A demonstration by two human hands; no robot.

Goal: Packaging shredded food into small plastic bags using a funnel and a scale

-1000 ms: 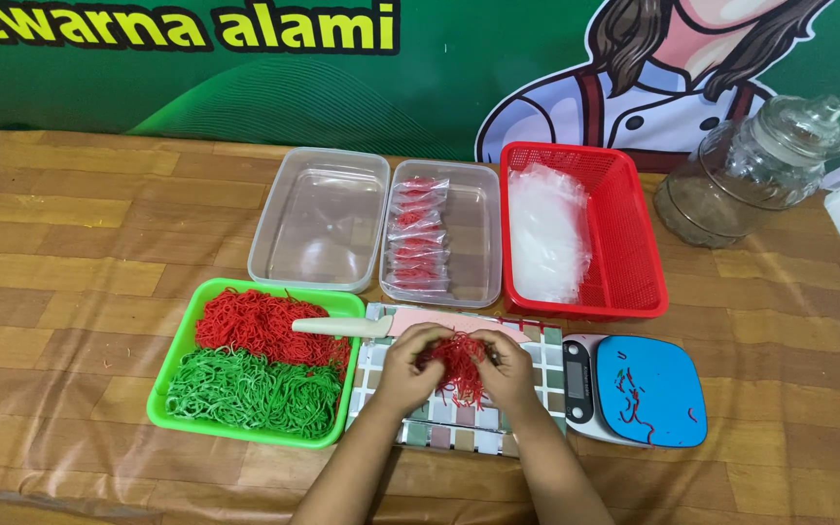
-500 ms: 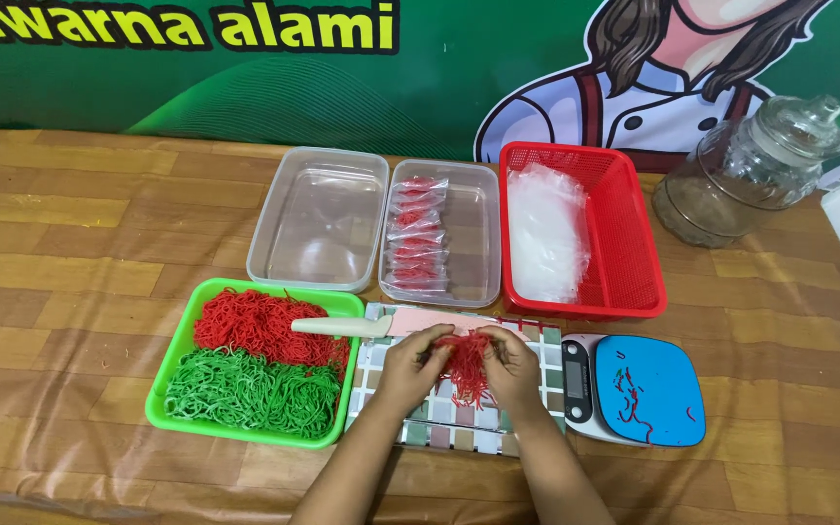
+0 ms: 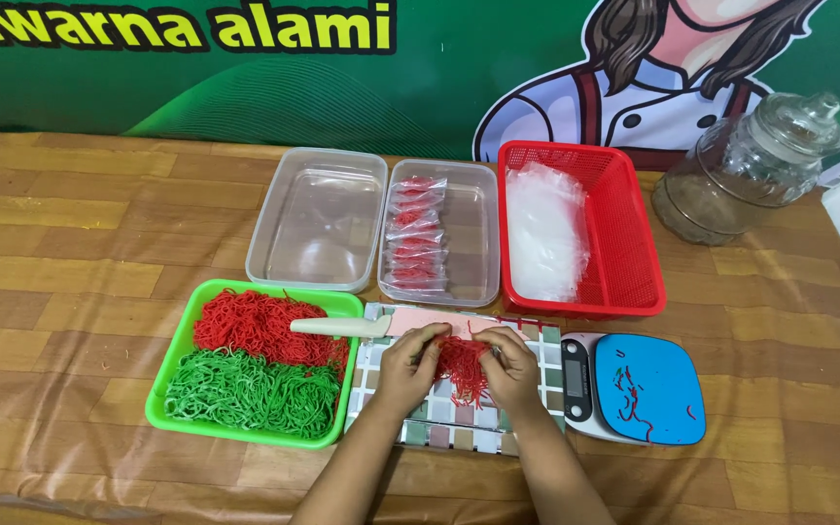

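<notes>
Both hands hold one bunch of red noodle strands (image 3: 463, 367) over a checked cutting board (image 3: 439, 418). My left hand (image 3: 408, 365) pinches its left side and my right hand (image 3: 509, 367) pinches its right side. A knife with a cream handle (image 3: 340, 328) and pinkish blade lies across the board's top edge, its handle over the green tray (image 3: 179, 362). That tray holds red strands (image 3: 255, 326) at the back and green strands (image 3: 245, 389) at the front.
A kitchen scale with a blue top (image 3: 648, 387) carrying stray red bits sits right of the board. Behind are an empty clear tub (image 3: 318, 219), a clear tub of small packed bags (image 3: 418, 233), a red basket of plastic bags (image 3: 624, 233) and a lidded glass jar (image 3: 746, 165).
My hands stay over the board, and the fingers have shifted slightly on the red bunch. Nothing else has moved.
</notes>
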